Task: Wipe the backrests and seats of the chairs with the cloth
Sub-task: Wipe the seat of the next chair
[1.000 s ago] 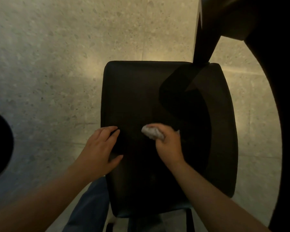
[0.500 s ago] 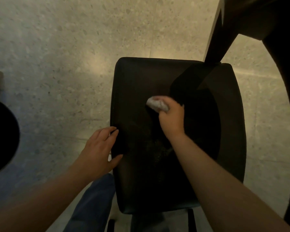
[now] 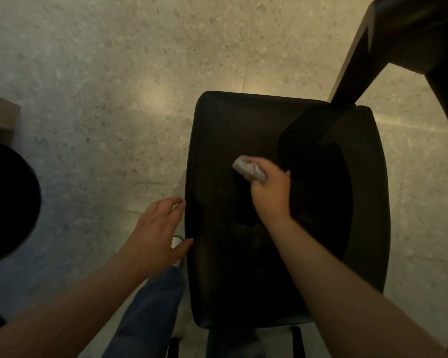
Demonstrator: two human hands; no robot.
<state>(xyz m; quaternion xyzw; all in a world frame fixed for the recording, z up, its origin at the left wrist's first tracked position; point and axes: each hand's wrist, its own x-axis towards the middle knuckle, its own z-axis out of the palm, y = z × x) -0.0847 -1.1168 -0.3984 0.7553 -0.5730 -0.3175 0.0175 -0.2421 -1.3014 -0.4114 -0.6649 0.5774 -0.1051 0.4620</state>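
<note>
black and smooth, the chair seat [image 3: 243,267] fills the middle of the view, seen from above, on a pale speckled floor [image 3: 114,73]. the right hand [image 3: 270,193] is curled round a small, crumpled, light grey cloth [image 3: 246,168] and holds it down on the seat, near the middle and a bit to the far side. the cloth sticks out of the hand on its far left side. the left hand [image 3: 157,233] holds nothing. its fingers are loose and a little spread, and it is just beside the left edge of the seat; i cannot tell if the fingertips touch the edge. both arms are bare. a leg in blue jeans [image 3: 150,311] shows by the seat's near left corner. a dark slanting post [image 3: 352,68] comes down from the far right to the seat's far right corner, and a shadow lies over that part of the seat. a dark round shape [image 3: 5,202] is at the left, well apart from the chair; i cannot tell what it is.
</note>
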